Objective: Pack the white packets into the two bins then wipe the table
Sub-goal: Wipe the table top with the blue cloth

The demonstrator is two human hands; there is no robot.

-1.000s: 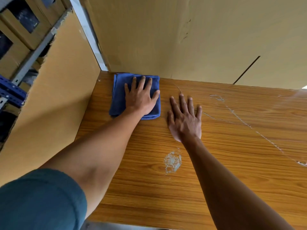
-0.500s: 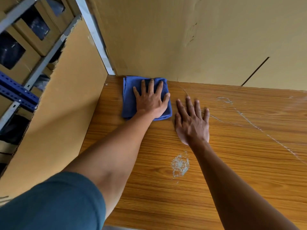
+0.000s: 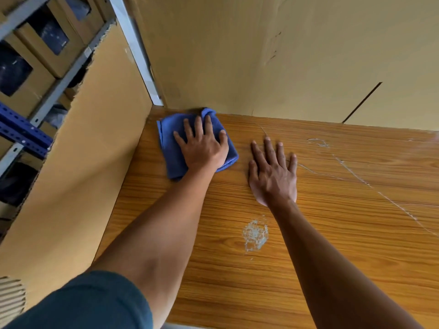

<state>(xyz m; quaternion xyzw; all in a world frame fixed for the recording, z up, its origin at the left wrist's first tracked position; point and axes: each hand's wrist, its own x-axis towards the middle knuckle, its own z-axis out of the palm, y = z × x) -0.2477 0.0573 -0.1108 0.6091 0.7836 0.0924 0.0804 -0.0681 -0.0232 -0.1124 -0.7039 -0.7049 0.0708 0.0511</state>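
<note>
Both hands are lying flat: the left hand [image 3: 202, 148] is pressing the soft, light blue cloth [image 3: 171, 148] into the worktop's [image 3: 332, 233] far-left corner; the right hand [image 3: 273, 174] is bracing, open-fingered. Palm pressure, not pinching, probably suits it.

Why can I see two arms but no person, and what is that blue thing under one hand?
The camera sits on the person's head and looks down, so you see what they see: their own two arms. There is no robot here, just bare hands. The left hand lies flat on a folded blue cloth and presses it onto the wooden table, in the far corner beside cardboard walls. The fingers are spread straight, not curled round the cloth. The right hand rests flat on the bare wood and holds nothing. On the table there is also a pale scuffed patch and thin white scratches.
</note>
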